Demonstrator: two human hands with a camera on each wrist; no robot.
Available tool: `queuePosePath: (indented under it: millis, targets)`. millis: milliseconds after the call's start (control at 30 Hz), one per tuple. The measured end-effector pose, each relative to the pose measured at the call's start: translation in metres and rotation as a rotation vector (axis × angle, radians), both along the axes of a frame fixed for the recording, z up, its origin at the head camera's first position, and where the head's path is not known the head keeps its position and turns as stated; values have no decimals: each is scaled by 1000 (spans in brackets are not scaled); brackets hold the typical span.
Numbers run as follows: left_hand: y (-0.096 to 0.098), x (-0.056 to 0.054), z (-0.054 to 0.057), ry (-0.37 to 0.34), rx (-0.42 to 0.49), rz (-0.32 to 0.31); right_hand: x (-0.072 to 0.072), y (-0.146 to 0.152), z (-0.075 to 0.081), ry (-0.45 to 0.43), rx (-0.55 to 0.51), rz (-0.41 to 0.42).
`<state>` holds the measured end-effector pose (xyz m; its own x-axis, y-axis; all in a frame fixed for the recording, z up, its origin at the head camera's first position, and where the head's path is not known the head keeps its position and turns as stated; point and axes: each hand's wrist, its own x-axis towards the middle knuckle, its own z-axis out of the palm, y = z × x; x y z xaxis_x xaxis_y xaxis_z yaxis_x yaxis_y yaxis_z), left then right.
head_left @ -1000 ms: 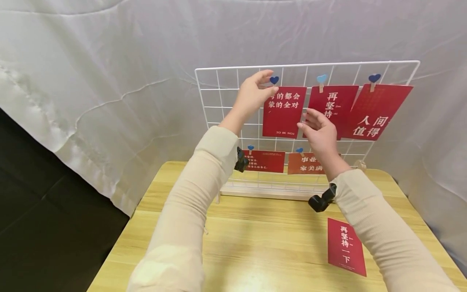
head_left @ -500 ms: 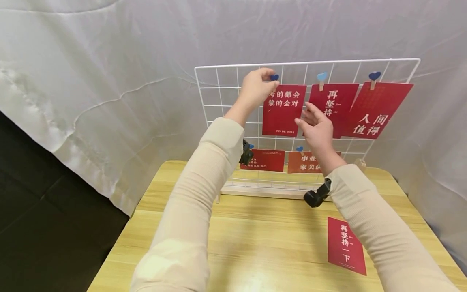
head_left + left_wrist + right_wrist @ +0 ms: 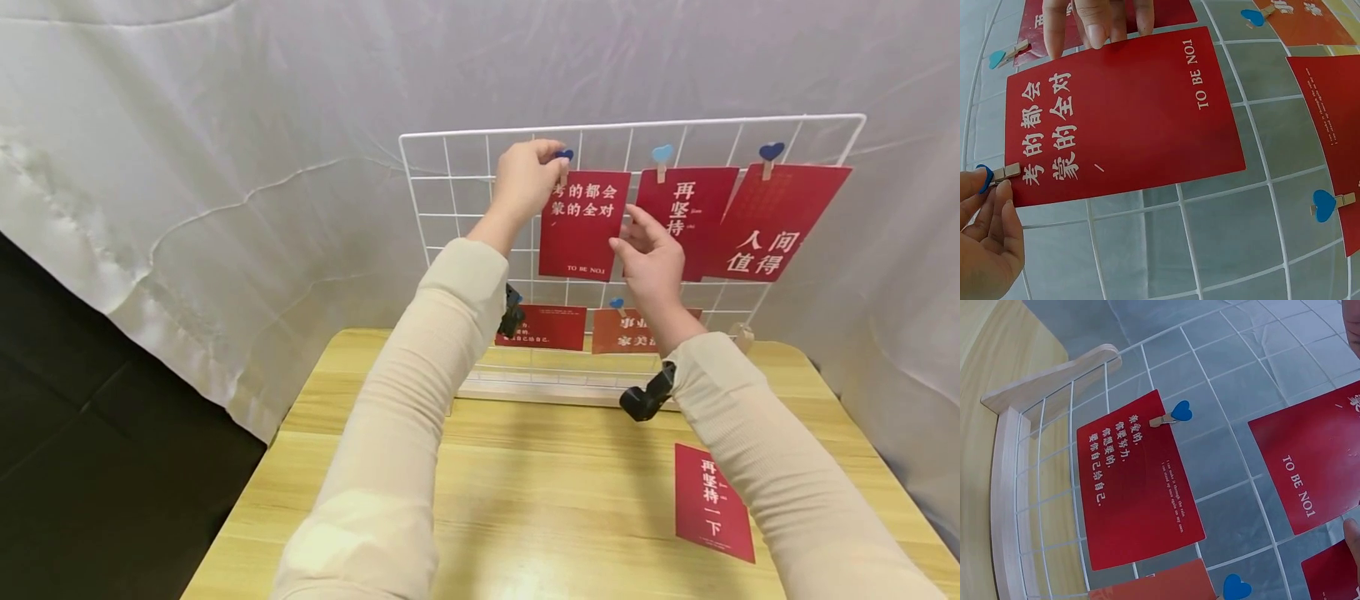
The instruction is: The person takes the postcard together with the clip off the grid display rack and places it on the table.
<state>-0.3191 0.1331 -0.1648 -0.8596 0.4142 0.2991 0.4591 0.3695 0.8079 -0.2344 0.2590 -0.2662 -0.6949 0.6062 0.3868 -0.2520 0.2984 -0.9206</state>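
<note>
My left hand pinches a wooden clothespin with a dark blue heart at the upper left corner of a red card. The card bears white characters and "TO BE NO.1", and it hangs against a white wire grid. My right hand holds the card's right edge, its thumb on the front; the other fingertips are partly hidden. Right of it hang two more red cards, one under a light blue heart clothespin, the other tilted under a dark blue heart clothespin.
Lower on the grid hang a red card and an orange-red card, each with a blue heart clothespin. The grid stands in a wooden base on the wooden table. Another red card lies at the right, partly under my sleeve.
My left thumb has moved up and closed toward the fingers on the clothespin. The right hand has risen slightly along the card's edge. The card stays nearly in place.
</note>
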Motion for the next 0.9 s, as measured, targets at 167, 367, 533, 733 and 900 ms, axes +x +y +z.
queuePosePath:
  millis: [167,367,533,733,900]
  targets:
    - [1,-2,-3,9,29,27,-5,0,0,29,-25,-10]
    - [3,-4,-5,22,51,58,-5,-1,1,52,-70,16]
    - [3,-4,-3,18,49,90,-5,-2,1,70,-103,26]
    - [3,-2,-2,17,52,115,-7,2,-4,140,-131,48]
    - [3,-2,-3,38,61,128,-4,0,-5,167,-145,73]
